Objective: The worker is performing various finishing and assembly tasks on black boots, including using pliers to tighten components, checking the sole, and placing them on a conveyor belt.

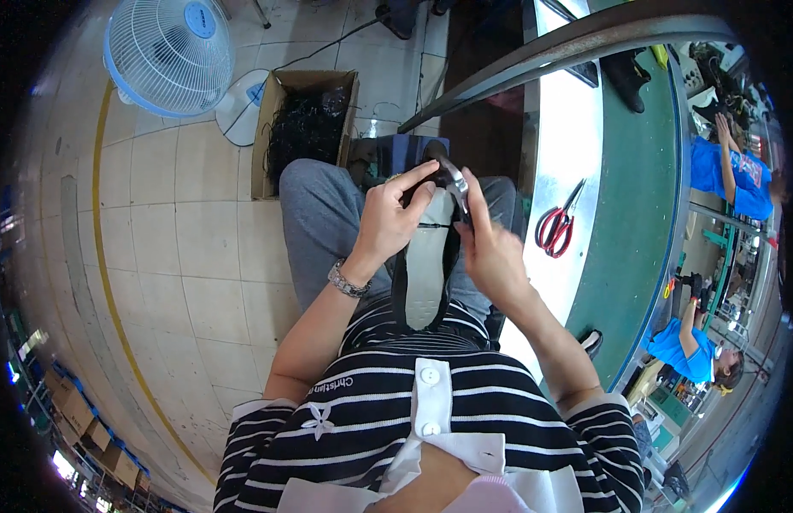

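A dark shoe upper (400,295) with a pale grey insole (425,269) lies bottom-up over my lap, its heel end toward my belly. My left hand (390,218) pinches at the far end, thumb and forefinger on the upper's edge beside the insole. In my right hand (492,252) is a shiny metal pincers-like tool (455,180), closed in my fingers. Its head meets the dark material at the far right of the shoe. My fingers cover part of the tool, so its jaws are hard to make out.
Red-handled scissors (555,231) lie on the white bench strip (567,128) at right, beside a green conveyor (623,179) carrying dark shoes. A metal bar (576,51) crosses above. On the left are a fan (170,56) and a carton (261,150) of black scraps. Co-workers stand far right.
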`<state>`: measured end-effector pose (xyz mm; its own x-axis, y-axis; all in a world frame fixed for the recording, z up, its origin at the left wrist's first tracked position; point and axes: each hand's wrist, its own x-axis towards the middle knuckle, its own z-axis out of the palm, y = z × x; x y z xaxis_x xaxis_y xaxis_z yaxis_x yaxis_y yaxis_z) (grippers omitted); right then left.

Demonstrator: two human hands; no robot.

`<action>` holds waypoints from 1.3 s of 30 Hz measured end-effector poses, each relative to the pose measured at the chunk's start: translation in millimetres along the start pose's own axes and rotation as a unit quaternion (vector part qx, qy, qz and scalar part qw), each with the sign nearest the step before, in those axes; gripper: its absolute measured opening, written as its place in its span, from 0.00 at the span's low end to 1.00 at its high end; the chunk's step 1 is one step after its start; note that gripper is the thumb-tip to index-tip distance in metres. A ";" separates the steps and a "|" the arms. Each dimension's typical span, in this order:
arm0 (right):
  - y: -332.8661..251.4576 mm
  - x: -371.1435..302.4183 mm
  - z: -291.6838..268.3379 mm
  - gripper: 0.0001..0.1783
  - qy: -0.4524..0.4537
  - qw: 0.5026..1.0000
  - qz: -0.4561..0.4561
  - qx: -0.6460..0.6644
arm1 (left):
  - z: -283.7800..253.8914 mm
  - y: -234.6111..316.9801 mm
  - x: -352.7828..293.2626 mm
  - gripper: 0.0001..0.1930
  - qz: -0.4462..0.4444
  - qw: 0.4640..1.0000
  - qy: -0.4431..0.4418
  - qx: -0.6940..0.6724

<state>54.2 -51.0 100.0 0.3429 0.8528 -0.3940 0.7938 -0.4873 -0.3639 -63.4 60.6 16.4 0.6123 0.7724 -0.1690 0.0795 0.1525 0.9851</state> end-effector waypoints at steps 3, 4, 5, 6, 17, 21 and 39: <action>-4.0 9.5 -31.1 0.41 0.018 0.998 -0.061 -0.012 | -6.5 -3.5 1.1 0.16 0.021 0.998 -0.003 0.053; -13.2 4.2 -43.0 0.40 0.007 0.996 -0.082 -0.021 | -8.1 -5.7 -7.6 0.16 0.016 0.998 -0.004 0.055; -16.3 0.4 -46.5 0.39 0.068 0.991 -0.108 0.035 | -6.3 -6.3 -6.5 0.16 0.027 0.999 0.007 0.036; -16.9 -5.9 -41.8 0.40 0.135 0.980 -0.113 0.089 | -5.1 -5.7 -5.1 0.16 0.039 0.999 0.018 0.018; -9.8 1.5 -27.0 0.37 0.172 0.969 -0.175 0.022 | -9.7 -5.7 -3.7 0.21 0.003 0.998 -0.057 -0.015; 3.4 9.8 -12.3 0.39 0.013 0.992 -0.098 -0.075 | -15.3 -4.3 -1.9 0.23 -0.041 0.992 -0.092 -0.075; 223.1 -142.4 128.0 0.32 0.299 0.890 0.312 -0.145 | -2.6 4.4 10.5 0.14 -0.029 0.998 -0.054 0.018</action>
<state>118.2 -305.2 -33.1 0.8997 0.4227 0.1091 0.4214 -0.9062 0.0358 -58.7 71.0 18.9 0.6876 0.6910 -0.2231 0.1442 0.1712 0.9746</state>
